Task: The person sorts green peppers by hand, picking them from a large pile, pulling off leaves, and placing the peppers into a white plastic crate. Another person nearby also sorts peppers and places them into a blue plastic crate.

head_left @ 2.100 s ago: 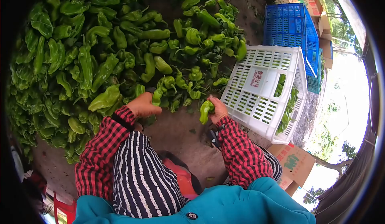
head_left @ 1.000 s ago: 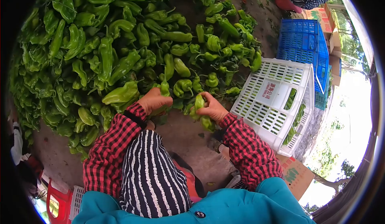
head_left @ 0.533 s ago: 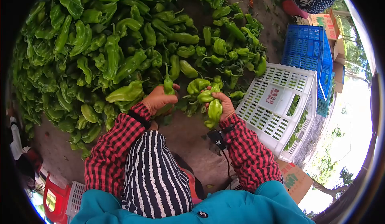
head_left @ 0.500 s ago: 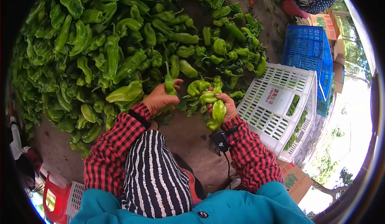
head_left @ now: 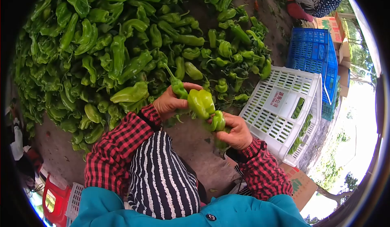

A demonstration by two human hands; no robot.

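My left hand is closed round a green pepper whose long stem points up and left. A larger, yellow-green pepper lies between my two hands, touching the fingertips of the left. My right hand is closed on small green peppers, just below and right of the larger one. How many it holds is partly hidden by the fingers. Beyond both hands spreads a big heap of green peppers on the ground.
A white plastic crate with peppers inside stands at the right, with blue crates behind it. Cardboard boxes are at the right. A red plastic stool is at the lower left. Another person's foot shows at the top right.
My hands have come closer together. The right hand has moved its peppers up and towards the left one, and the yellow-green pepper now lies between them.
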